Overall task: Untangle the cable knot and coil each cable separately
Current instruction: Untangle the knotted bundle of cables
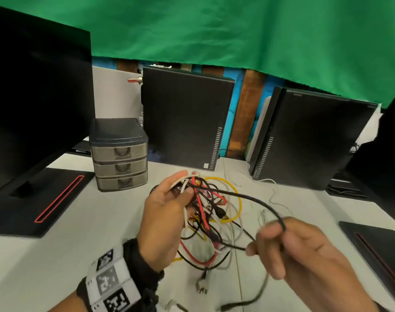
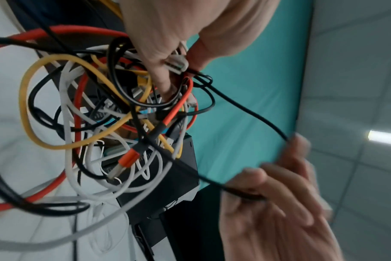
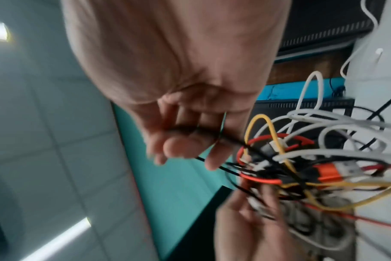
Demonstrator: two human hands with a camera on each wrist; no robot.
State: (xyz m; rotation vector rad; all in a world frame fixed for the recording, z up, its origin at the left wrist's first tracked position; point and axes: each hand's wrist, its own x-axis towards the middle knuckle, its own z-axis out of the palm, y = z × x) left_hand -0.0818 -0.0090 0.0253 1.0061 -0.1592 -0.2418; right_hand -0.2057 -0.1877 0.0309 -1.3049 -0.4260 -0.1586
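Observation:
A tangle of red, yellow, white and black cables (image 1: 208,212) hangs above the white table. My left hand (image 1: 169,199) grips the top of the knot (image 2: 132,109), thumb and fingers curled round several strands. In the left wrist view a white plug (image 2: 175,64) sits between its fingers. A loop of black cable (image 1: 255,200) runs out of the knot to the right. My right hand (image 1: 273,239) pinches that black cable (image 3: 190,131) between thumb and fingers, lower and nearer me. The knot's lower strands trail on the table, with a plug end (image 1: 202,287) lying loose.
A small grey three-drawer box (image 1: 118,154) stands left of the knot. Two black computer cases (image 1: 185,118) (image 1: 309,140) stand behind it. A monitor stand (image 1: 36,199) is at the left, another base (image 1: 376,246) at the right. A thin white cable (image 1: 273,194) lies behind the knot.

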